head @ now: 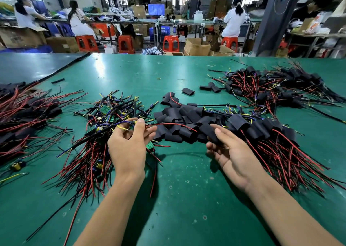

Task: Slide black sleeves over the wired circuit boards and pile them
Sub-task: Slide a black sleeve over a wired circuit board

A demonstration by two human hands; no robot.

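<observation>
— Under the hands, what surface is that?
— A green worktop (pixel 177 199), scuffed and speckled, with glare well beyond the hands. The left hand (pixel 129 144) pinches a wired circuit board (pixel 124 123) by its leads, between thumb and curled fingers. The heap of bare boards (pixel 104 118) lies just left of it. The right hand (pixel 230 152), palm up, holds a black sleeve (pixel 210 132) under its thumb.
— And around them?
— Loose sleeves (pixel 177 118) lie between and just beyond the two hands. Sleeved boards (pixel 271 133) pile up right of the right hand. A dark mat (pixel 33 66) covers the far left.
— The room?
— A workshop: red stools (pixel 170 43), cardboard boxes (pixel 196 47), a blue screen (pixel 156 9), and people in white (pixel 234 21) at long benches (pixel 142 21).
</observation>
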